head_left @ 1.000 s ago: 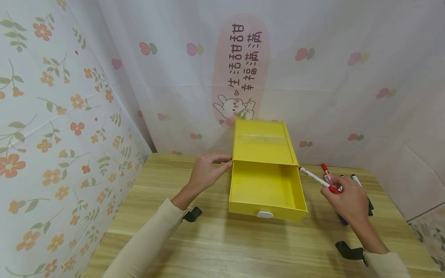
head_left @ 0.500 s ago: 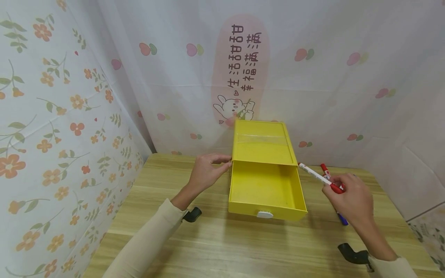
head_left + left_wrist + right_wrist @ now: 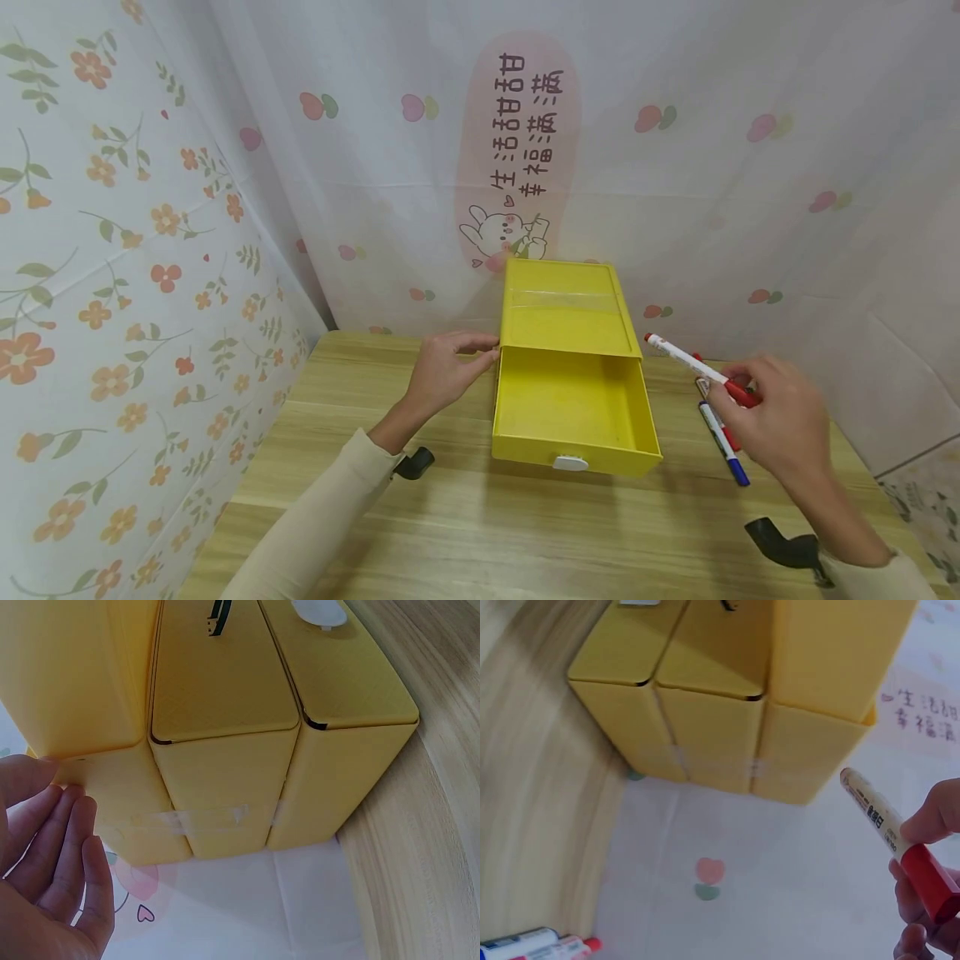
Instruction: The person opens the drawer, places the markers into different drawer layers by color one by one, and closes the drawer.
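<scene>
A yellow drawer unit point(image 3: 566, 304) of three stacked drawers stands against the back curtain. Its top drawer point(image 3: 570, 454), with a white knob point(image 3: 571, 463), is pulled out and bare inside. My left hand point(image 3: 442, 371) touches the unit's left side near the top drawer's opening; in the left wrist view its fingers point(image 3: 79, 847) look relaxed and mostly straight. To the right of the unit, my right hand point(image 3: 780, 408) pinches a white marker with a red cap point(image 3: 693, 362) above the table. Its far end points up toward the unit's right edge.
On the wooden table point(image 3: 570, 542), right of the unit, lie a blue-capped marker point(image 3: 723, 443) and a red marker point(image 3: 566, 949) alongside it. My right hand hides part of the table there. A patterned curtain point(image 3: 360, 167) closes off the back and left.
My right hand has moved right and slightly up with the marker, uncovering the blue marker. Black markers seen a second ago are now hidden behind the hand. My left hand stays in place.
</scene>
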Demonstrator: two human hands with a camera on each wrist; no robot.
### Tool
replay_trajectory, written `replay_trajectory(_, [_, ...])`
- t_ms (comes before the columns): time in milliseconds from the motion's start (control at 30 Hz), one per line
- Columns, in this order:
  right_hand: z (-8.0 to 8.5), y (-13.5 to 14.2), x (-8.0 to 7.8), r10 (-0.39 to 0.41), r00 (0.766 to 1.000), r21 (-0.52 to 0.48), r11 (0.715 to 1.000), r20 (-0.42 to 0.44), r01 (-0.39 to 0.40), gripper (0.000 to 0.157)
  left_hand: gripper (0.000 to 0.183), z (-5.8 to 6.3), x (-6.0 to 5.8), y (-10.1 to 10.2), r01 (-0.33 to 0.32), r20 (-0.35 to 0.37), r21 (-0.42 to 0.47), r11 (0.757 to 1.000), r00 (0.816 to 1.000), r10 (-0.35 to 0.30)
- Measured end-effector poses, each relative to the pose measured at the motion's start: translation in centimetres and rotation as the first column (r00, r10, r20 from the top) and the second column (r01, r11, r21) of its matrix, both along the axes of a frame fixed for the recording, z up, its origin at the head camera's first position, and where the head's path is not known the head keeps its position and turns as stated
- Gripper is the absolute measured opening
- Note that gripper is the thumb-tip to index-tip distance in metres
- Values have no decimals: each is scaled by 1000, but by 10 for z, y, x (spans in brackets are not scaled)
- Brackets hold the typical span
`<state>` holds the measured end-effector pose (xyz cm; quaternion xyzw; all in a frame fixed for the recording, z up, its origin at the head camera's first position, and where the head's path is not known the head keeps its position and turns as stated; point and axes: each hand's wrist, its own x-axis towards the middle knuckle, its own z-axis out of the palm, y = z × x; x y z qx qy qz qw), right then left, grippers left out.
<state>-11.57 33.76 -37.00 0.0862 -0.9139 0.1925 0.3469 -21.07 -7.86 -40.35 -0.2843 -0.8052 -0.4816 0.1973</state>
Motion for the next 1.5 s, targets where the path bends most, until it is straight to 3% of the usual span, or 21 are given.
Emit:
replay_trajectory(233, [20,-7,0,56,995,49,997,-81,-53,23,19,-1,-1,0,-2,13,-3,1000,1000,2])
replay_trajectory(533, [43,-32,7,116,989,80,991,-87,-109,18,19,2,1,0,-10,4,-14,1000,1000,10])
replay_trajectory(900, [59,-69,10,256,965,151,958,-65,-244,8,18,2,0,0,-4,11,-3,1000,1000,4])
replay_trajectory(1200, [67,-91,2,344,939,232,912,16,-338,9,18,3,1,1,-8,16,-9,1000,1000,8])
replay_trajectory(1500, [73,-111,-12,403,908,358,836,111,-415,11,19,2,0,1,-13,20,-19,1000,1000,13])
